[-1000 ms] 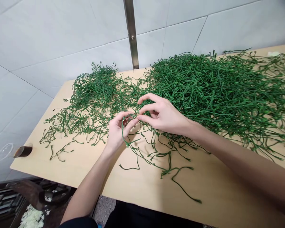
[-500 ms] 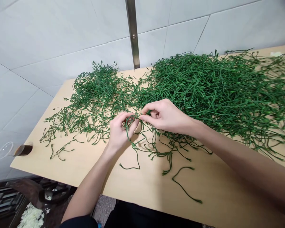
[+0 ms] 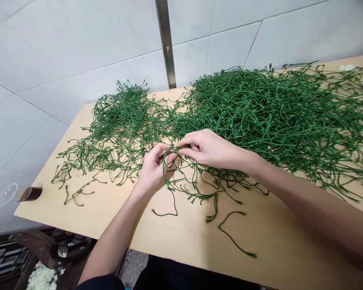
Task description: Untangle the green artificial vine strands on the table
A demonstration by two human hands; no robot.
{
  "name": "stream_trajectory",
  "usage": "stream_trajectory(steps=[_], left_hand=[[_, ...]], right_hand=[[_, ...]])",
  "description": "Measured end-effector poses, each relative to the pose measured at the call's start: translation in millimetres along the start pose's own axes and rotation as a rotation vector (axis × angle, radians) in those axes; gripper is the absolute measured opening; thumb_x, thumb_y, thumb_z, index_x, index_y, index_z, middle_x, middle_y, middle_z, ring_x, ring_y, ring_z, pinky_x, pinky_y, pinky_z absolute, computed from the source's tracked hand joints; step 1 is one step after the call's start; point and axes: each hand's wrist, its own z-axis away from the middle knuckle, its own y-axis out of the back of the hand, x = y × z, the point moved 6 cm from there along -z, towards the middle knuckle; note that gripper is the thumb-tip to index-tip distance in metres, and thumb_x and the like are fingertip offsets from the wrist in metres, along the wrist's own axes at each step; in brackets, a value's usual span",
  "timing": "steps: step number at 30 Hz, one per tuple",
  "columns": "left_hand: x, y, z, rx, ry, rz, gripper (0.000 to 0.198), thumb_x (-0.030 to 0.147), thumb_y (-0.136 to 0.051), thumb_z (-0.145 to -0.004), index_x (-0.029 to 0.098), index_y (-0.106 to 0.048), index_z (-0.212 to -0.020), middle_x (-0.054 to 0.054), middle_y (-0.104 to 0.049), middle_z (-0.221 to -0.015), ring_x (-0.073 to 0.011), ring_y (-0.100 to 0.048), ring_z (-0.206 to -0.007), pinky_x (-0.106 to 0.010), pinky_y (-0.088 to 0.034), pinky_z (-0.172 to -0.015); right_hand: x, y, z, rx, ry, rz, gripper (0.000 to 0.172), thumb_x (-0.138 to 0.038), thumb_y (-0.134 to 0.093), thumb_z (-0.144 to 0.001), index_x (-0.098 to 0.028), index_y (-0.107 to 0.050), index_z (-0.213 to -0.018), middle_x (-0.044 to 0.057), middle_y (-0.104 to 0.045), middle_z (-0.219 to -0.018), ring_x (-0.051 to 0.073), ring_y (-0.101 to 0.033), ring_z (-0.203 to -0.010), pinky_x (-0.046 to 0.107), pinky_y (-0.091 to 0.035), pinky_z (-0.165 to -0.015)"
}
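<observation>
A thin green stem (image 3: pixel 165 167), looking like an artificial flower stem, arches between my two hands and hangs in a loop below them. My left hand (image 3: pixel 153 165) is closed in a pinch on it, thumb and fingertips together. From the right, my right hand (image 3: pixel 204 149) pinches the same bunch, its fingertips almost touching the left ones. Exactly how many strands are held is hidden by the fingers. Behind my right hand rises a large heap of green stems (image 3: pixel 269 108); a smaller pile (image 3: pixel 121 106) lies beyond my left hand.
A clear cup of dark liquid (image 3: pixel 32 193) lies near the left table corner. One loose stem (image 3: pixel 234 241) rests on the wooden tabletop (image 3: pixel 181 237). A tiled wall (image 3: pixel 78 44) with a metal strip (image 3: pixel 166 44) backs the table. White petal-like pieces (image 3: pixel 42 278) lie below at left.
My right hand's fingers have extended a little further over the stem. The fingertips of both hands are drawn slightly closer, and the loop has shifted a little right.
</observation>
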Motion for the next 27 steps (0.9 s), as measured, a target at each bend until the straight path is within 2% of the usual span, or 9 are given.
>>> stream_trajectory(steps=[4,7,11,14,16,18,21,24,27], left_hand=[[-2,-3.9,3,-0.051,0.029,-0.038,0.028,0.043,-0.063,-0.087,0.02,-0.053,-0.098,-0.001,-0.065,-0.079,-0.0141,-0.061,-0.074,-0.024,-0.046,-0.066],[-1,-5.0,5,-0.074,0.048,-0.096,0.027,0.043,-0.056,-0.091,0.021,-0.052,-0.106,0.002,-0.058,-0.073,-0.0118,-0.054,-0.066,-0.023,-0.043,-0.062],[6,-4.7,4,-0.073,0.024,-0.271,0.024,0.043,-0.056,-0.09,0.019,-0.057,-0.093,0.003,-0.048,-0.068,-0.0113,-0.043,-0.06,-0.024,-0.036,-0.056],[13,-7.2,3,-0.089,0.0,-0.368,0.034,0.045,-0.058,-0.087,0.018,-0.051,-0.068,0.004,-0.039,-0.06,-0.0107,-0.036,-0.056,-0.025,-0.03,-0.052],[17,-8.1,3,-0.081,-0.018,-0.382,0.041,0.048,-0.06,-0.084,0.018,-0.046,-0.058,0.005,-0.033,-0.056,-0.0098,-0.032,-0.053,-0.025,-0.026,-0.051],[23,-9.1,3,-0.084,-0.042,-0.345,0.047,0.052,-0.063,-0.081,0.019,-0.043,-0.055,0.006,-0.03,-0.053,-0.0091,-0.029,-0.051,-0.025,-0.024,-0.049],[30,-10.7,6,-0.137,-0.11,-0.219,0.059,0.064,-0.063,-0.075,0.02,-0.034,-0.051,0.005,-0.029,-0.051,-0.0088,-0.026,-0.049,-0.026,-0.023,-0.047],[30,-11.5,10,-0.235,-0.138,-0.108,0.067,0.077,-0.059,-0.069,0.02,-0.03,-0.05,0.004,-0.028,-0.051,-0.0091,-0.023,-0.049,-0.027,-0.02,-0.046],[25,-10.2,12,-0.257,-0.137,-0.103,0.07,0.082,-0.06,-0.062,0.021,-0.03,-0.049,0.005,-0.021,-0.051,-0.01,-0.019,-0.05,-0.028,-0.018,-0.047]], right_hand=[[-1,-4,1,-0.106,-0.046,0.028,0.023,-0.019,-0.046,-0.093,-0.013,-0.067,-0.087,-0.002,-0.053,-0.058,0.009,-0.036,-0.05,0.025,-0.026,-0.055],[-2,-7,2,-0.156,-0.093,0.143,0.02,-0.019,-0.044,-0.094,-0.014,-0.063,-0.089,0.001,-0.057,-0.063,0.011,-0.041,-0.053,0.026,-0.025,-0.055],[-5,-8,1,-0.172,-0.09,0.183,0.021,-0.021,-0.042,-0.096,-0.015,-0.061,-0.091,0.006,-0.064,-0.078,0.014,-0.051,-0.064,0.026,-0.029,-0.059],[-8,-10,1,-0.187,-0.042,0.119,0.02,-0.019,-0.042,-0.094,-0.015,-0.061,-0.09,0.005,-0.065,-0.081,0.014,-0.052,-0.068,0.025,-0.032,-0.061],[-10,-11,1,-0.19,0.006,0.081,0.015,-0.017,-0.046,-0.09,-0.015,-0.061,-0.089,0.004,-0.063,-0.079,0.013,-0.05,-0.067,0.025,-0.032,-0.06],[-12,-13,2,-0.193,0.062,0.045,0.01,-0.017,-0.053,-0.085,-0.014,-0.061,-0.08,0.002,-0.058,-0.073,0.011,-0.045,-0.063,0.024,-0.031,-0.058],[-15,-13,4,-0.195,0.137,-0.062,0.019,-0.022,-0.058,-0.083,-0.015,-0.055,-0.065,-0.003,-0.045,-0.062,0.009,-0.035,-0.056,0.023,-0.027,-0.053],[-18,-14,7,-0.252,0.172,-0.278,0.028,-0.036,-0.06,-0.086,-0.016,-0.057,-0.067,-0.005,-0.036,-0.059,0.007,-0.029,-0.054,0.023,-0.024,-0.049],[-24,-19,9,-0.33,0.193,-0.437,0.035,-0.048,-0.065,-0.082,-0.016,-0.06,-0.07,-0.006,-0.035,-0.059,0.007,-0.028,-0.054,0.023,-0.022,-0.048]])
